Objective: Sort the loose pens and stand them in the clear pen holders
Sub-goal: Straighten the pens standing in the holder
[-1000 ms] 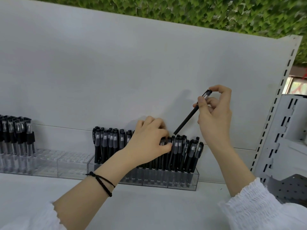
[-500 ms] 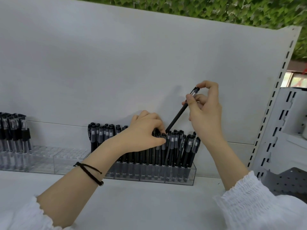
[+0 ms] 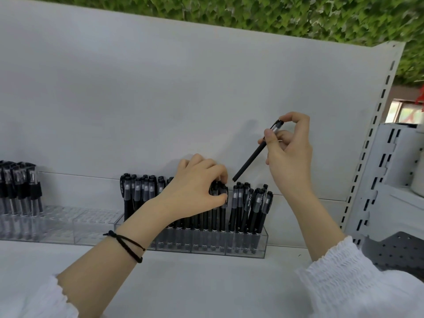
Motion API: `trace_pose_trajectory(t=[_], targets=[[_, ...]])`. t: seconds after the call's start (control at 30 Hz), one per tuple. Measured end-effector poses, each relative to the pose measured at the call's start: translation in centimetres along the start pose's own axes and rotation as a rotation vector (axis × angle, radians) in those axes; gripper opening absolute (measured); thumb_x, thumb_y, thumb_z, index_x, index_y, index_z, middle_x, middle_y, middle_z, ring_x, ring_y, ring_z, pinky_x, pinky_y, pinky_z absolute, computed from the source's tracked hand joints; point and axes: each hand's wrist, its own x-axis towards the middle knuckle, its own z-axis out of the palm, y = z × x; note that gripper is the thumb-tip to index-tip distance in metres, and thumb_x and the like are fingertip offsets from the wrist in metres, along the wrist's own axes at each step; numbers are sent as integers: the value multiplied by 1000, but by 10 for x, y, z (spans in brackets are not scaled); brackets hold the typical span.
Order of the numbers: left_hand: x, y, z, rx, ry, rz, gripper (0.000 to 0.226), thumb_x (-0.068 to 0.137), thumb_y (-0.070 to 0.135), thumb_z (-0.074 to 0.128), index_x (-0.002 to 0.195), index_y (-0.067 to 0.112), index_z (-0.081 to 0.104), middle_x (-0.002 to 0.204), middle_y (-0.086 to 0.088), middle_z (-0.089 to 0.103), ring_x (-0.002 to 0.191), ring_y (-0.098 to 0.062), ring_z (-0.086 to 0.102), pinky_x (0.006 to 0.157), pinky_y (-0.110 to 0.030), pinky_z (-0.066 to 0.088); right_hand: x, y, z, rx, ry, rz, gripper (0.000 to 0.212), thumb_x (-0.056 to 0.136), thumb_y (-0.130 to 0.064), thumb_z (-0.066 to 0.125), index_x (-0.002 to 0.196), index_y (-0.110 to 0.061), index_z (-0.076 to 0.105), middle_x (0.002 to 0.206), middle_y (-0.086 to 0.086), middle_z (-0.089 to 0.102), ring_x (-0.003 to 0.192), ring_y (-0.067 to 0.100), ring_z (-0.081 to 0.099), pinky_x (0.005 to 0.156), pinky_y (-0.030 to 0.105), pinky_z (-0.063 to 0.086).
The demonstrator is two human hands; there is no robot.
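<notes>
Your right hand is right of centre in the frame, pinching a capped black pen. The thumb is on the barrel, the forefinger hooks over the cap end, and the other fingers are curled in behind. The pen is tilted, cap end up-right, lower tip down-left. The tip hangs just above the standing pens w/o touching them, over a narrow gap in the row.

Your left hand is mid-frame, just left of that gap. Its fingers are curled over the pen tops and the thumb presses on the front, so it grips a small bunch of caps. It's probably two or three, but your fingers hide the count.

The clear pen holder sits lower centre on the white shelf, against the back panel. It's divided into compartments and packed w/ black pens standing cap-up. The ones at its right end lean a bit.

More clear holder sections adjoin it on the left. At the far left edge another batch of pens w/ see-through barrels stands upright.

There's a black cord bracelet on your left wrist and a white gathered sleeve at lower right. A slotted upright runs down the right side, and a green leaf wall runs across the top.
</notes>
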Motion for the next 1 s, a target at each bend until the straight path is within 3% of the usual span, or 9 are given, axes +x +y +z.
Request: trace_pose_trajectory(t=[0.2, 0.43, 0.57, 0.73, 1.0], targets=[[2, -1, 1, 53, 31, 23, 22, 83, 44, 60, 101, 33, 54, 102, 19, 55, 106, -9, 36, 96, -32, 24, -5, 4, 9, -48, -96, -19, 27, 96, -16, 56, 102, -36, 39, 78, 0, 70, 57, 6, 59, 64, 34, 51], [2, -2, 0, 58, 33, 11, 26, 82, 49, 61, 102, 34, 57, 103, 19, 56, 106, -9, 36, 97, -32, 25, -13, 17, 17, -233, -394, 47, 25, 90, -22, 66, 99, -29, 44, 77, -3, 71, 70, 7, 63, 64, 24, 45], [2, -2, -1, 60, 33, 6, 26, 81, 48, 63, 102, 34, 58, 104, 18, 55, 108, -9, 36, 98, -31, 23, -13, 20, 16, -327, -493, 34, 29, 84, -25, 72, 91, -30, 44, 69, -4, 67, 68, 14, 62, 68, 37, 52], [2, -3, -1, 75, 22, 1, 27, 82, 50, 61, 103, 34, 59, 103, 16, 55, 108, -9, 36, 98, -33, 25, -8, 21, 12, -354, -417, 57, 30, 77, -28, 78, 81, -29, 49, 71, -2, 67, 70, 17, 64, 72, 42, 54], [2, -3, -1, 67, 35, 11, 27, 82, 50, 62, 103, 33, 59, 101, 17, 53, 106, -9, 35, 96, -32, 25, -9, 25, 12, -377, -465, 100, 30, 77, -25, 79, 79, -28, 49, 72, -1, 66, 75, 16, 64, 74, 40, 53]])
